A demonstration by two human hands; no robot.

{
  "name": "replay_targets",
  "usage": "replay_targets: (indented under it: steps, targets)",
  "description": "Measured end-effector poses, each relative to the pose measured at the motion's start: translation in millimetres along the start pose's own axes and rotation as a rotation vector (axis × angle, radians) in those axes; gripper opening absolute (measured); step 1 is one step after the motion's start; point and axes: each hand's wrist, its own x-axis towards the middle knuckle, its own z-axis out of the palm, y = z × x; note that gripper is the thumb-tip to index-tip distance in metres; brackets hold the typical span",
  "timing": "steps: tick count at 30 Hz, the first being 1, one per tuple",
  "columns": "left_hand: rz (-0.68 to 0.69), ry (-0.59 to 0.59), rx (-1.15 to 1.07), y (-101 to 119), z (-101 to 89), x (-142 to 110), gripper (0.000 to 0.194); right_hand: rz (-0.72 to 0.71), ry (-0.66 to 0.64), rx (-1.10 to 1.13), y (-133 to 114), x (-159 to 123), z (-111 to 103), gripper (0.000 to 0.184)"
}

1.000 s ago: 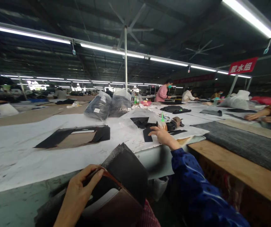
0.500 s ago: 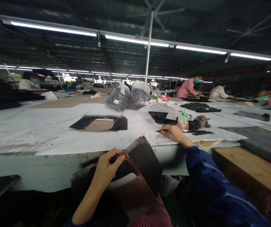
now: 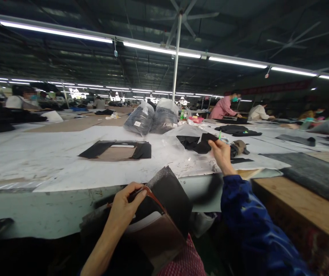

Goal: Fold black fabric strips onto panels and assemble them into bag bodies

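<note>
At seven o'clock my left hand (image 3: 126,205) pinches the dark panel (image 3: 174,197); at three, my right hand (image 3: 222,153) pinches a black piece (image 3: 205,143). I'd crease neither.

White-topped table (image 3: 66,174) under bagged bundles (image 3: 164,119)

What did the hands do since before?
The right hand took hold of a small black patch and lifted it up off the table. The left hand still pinches the folded piece, and the panel still lies flat.
</note>
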Motion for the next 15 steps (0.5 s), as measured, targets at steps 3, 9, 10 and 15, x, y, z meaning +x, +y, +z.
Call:
replay_targets:
  steps: [3,9,10,15]
  targets:
    - [0.003,0.004,0.0,1,-0.4,-1,0.026,0.03,-0.012,0.265,-48,-24,-6,0.032]
    - [0.022,-0.021,-0.017,8,1.3,-6,0.024,0.091,-0.453,0.36,-138,-130,24,0.036]
    - [0.02,-0.009,-0.03,9,1.5,-6,0.024,0.075,-0.504,0.356,-143,-144,32,0.038]
    - [-0.023,-0.007,-0.009,6,-3.9,-6,0.026,0.026,-0.45,0.242,-137,-140,47,0.038]
